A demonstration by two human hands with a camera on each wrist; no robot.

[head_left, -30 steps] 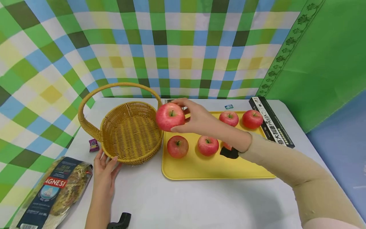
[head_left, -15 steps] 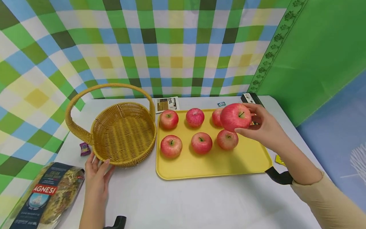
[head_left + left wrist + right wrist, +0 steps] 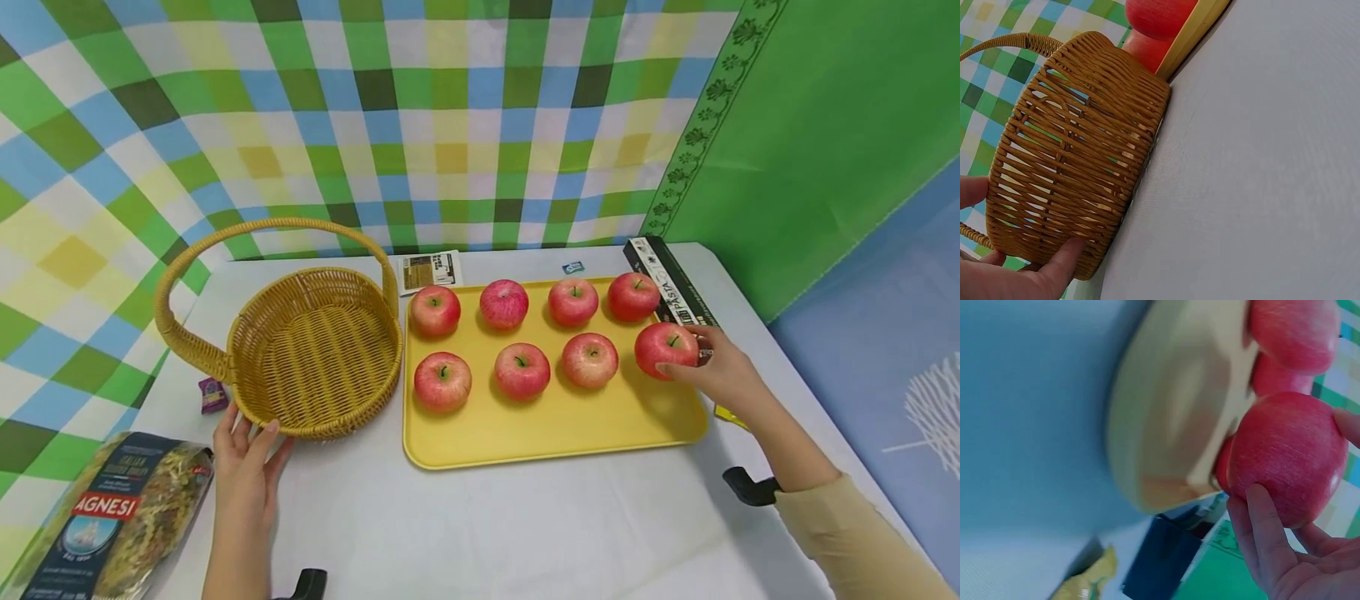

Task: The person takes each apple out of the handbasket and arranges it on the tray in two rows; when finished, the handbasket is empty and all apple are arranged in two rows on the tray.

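Observation:
My right hand [image 3: 708, 368] grips a red apple [image 3: 663, 348] at the right end of the front row on a yellow tray [image 3: 555, 429]. In the right wrist view, fingers [image 3: 1265, 534] wrap that apple [image 3: 1288, 456] right at the tray's rim [image 3: 1172, 412]. Several more red apples lie in two rows on the tray, such as one at the back left [image 3: 435, 310]. My left hand [image 3: 243, 450] rests with straight fingers against the front wall of an empty wicker basket [image 3: 315, 358]. The left wrist view shows the thumb [image 3: 1054, 269] touching the basket [image 3: 1079, 156].
A bag of Agnesi pasta [image 3: 112, 508] lies at the front left. A black pasta box [image 3: 671, 283] sits along the tray's far right. A small purple packet [image 3: 212, 394], a white card [image 3: 429, 271] and a yellow wrapper [image 3: 731, 414] lie about. Checked cloth hangs behind.
My right hand went from the basket side of the tray to its right end with an apple, then came down to the front right corner. The left hand stayed on the basket.

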